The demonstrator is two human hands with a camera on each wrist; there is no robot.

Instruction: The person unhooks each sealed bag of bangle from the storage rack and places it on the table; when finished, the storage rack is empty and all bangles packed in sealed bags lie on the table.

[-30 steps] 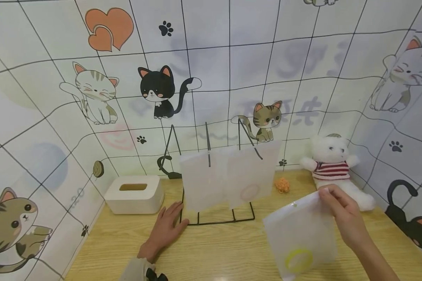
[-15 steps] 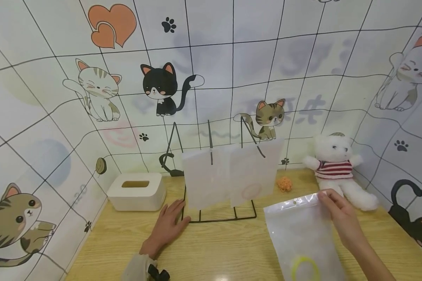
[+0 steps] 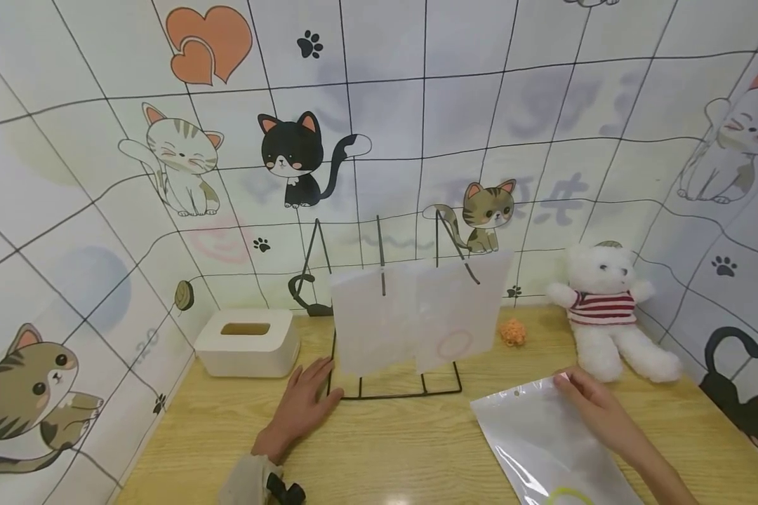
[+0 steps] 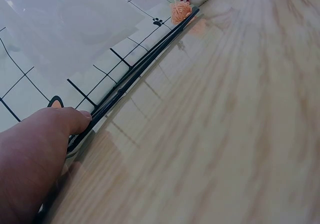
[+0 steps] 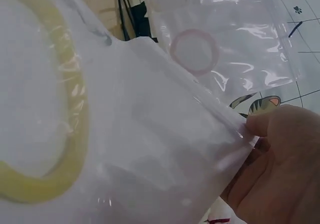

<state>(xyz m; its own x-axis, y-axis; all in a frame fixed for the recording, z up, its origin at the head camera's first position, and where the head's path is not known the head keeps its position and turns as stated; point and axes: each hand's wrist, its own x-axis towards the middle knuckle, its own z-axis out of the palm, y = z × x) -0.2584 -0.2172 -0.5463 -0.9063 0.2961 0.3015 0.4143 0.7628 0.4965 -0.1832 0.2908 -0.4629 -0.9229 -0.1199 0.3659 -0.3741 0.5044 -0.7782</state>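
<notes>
My right hand (image 3: 596, 414) pinches the top corner of a translucent plastic bag (image 3: 543, 428) with a small hole in its top edge. A yellow ring (image 5: 75, 98) shows inside that bag in the right wrist view. My left hand (image 3: 303, 403) lies on the table, fingers extended, beside the left end of a black wire rack (image 3: 391, 398); its thumb (image 4: 75, 119) touches the front bar. Two similar bags hang on the rack's prongs: a left bag (image 3: 373, 330) and a right bag (image 3: 457, 315), the latter with a pinkish ring (image 5: 194, 51) in it.
A white tissue box (image 3: 246, 351) stands left of the rack. To the rack's right lie an orange tangled ball (image 3: 512, 332) and a white teddy bear (image 3: 603, 308) in a striped shirt. Cat-patterned walls (image 3: 391, 105) enclose the wooden table (image 3: 379, 449).
My right hand has lowered the bag toward the table and tilted it, so the yellow ring has slid mostly below the head view. The left hand keeps its place at the rack.
</notes>
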